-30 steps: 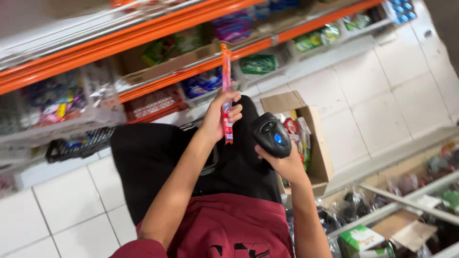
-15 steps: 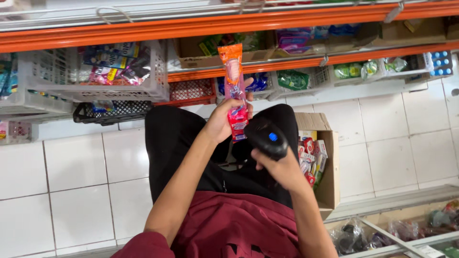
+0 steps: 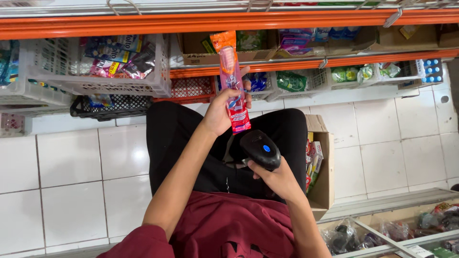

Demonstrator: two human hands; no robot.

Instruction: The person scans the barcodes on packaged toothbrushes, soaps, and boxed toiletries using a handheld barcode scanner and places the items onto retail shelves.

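The person's left hand (image 3: 221, 111) is closed around a long toothbrush pack (image 3: 232, 80), pink and orange, thumb on its near face and fingers wrapped behind, holding it upright in front of the orange shelf (image 3: 143, 23). The pack's lower end sits just above a black handheld scanner (image 3: 260, 149) with a blue button, which the right hand (image 3: 277, 179) grips from below, fingers curled tight around its handle; scanner and pack are close but not touching. Both hands hover over the person's lap, with black trousers and a dark red shirt (image 3: 229, 224) below. Just right of the scanner, a brown cardboard box (image 3: 325, 172) stands open on the white tiled floor (image 3: 71, 162), with more colourful packs inside. Left of the toothbrush pack, a white plastic basket (image 3: 95, 83) of snack packets sits under the orange shelf, and a black basket (image 3: 110, 106) lies beneath it. Behind the pack, a red basket (image 3: 193, 88) rests on the lower shelf.
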